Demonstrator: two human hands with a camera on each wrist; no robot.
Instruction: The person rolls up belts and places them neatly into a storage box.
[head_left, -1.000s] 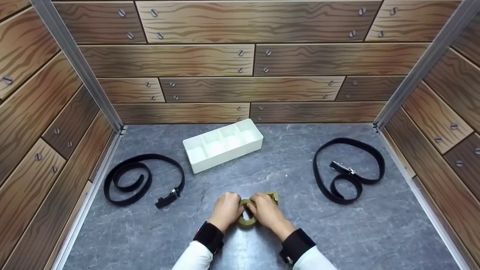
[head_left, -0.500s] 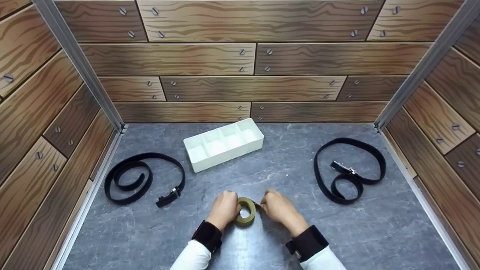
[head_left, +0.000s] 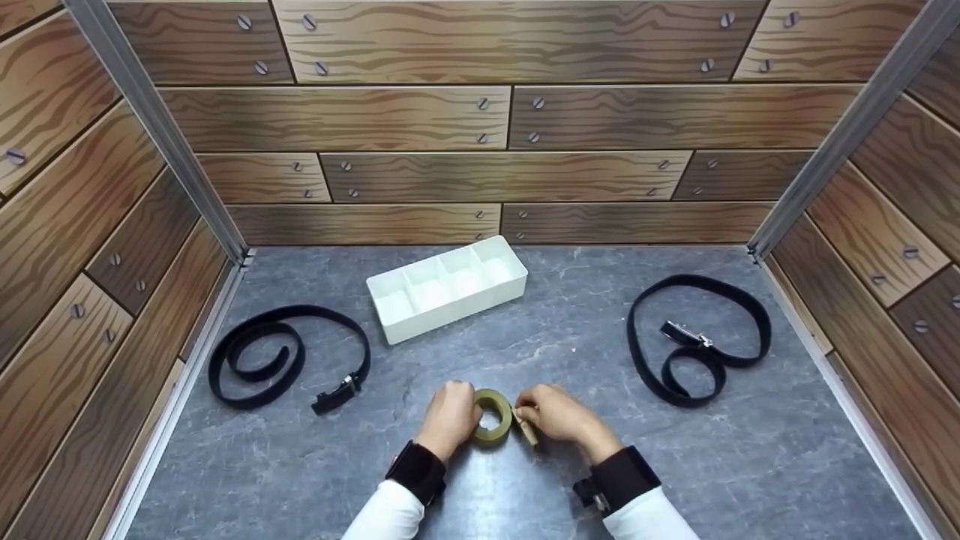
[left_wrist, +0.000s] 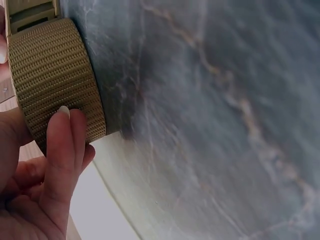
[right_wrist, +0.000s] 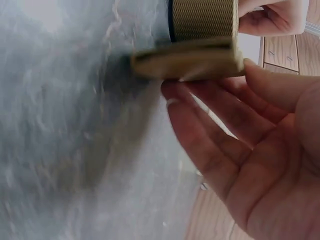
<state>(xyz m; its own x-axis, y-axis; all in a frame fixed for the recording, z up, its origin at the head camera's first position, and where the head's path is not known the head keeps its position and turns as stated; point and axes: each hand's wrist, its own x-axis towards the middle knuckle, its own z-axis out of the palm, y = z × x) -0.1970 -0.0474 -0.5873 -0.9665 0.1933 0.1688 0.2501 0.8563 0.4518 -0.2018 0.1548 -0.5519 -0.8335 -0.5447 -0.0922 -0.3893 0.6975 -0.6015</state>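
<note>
An olive woven belt, coiled into a tight roll [head_left: 489, 438], stands on edge between the two hands near the front of the table. My left hand [head_left: 448, 412] grips the coil's left side, with fingertips laid on the ribbed webbing [left_wrist: 57, 75] in the left wrist view. At the coil's right, my right hand [head_left: 559, 414] pinches the belt's buckle [head_left: 529, 433] between thumb and fingers. In the right wrist view the flat buckle [right_wrist: 190, 67] lies close against the coil, somewhat blurred. The coil's round opening faces up in the head view.
A white four-slot tray [head_left: 457, 309] sits behind the hands. One black belt [head_left: 259, 403] lies loosely curled at left, its buckle towards the middle. Another black belt [head_left: 763, 330] lies looped at right. Wood-patterned walls [head_left: 480, 120] enclose the grey tabletop [head_left: 585, 337].
My right hand let go of the coil's inner edge, shifted right, and now holds the buckle beside the coil. The buckle swung from behind the right hand to the front. My left hand stayed nearly still.
</note>
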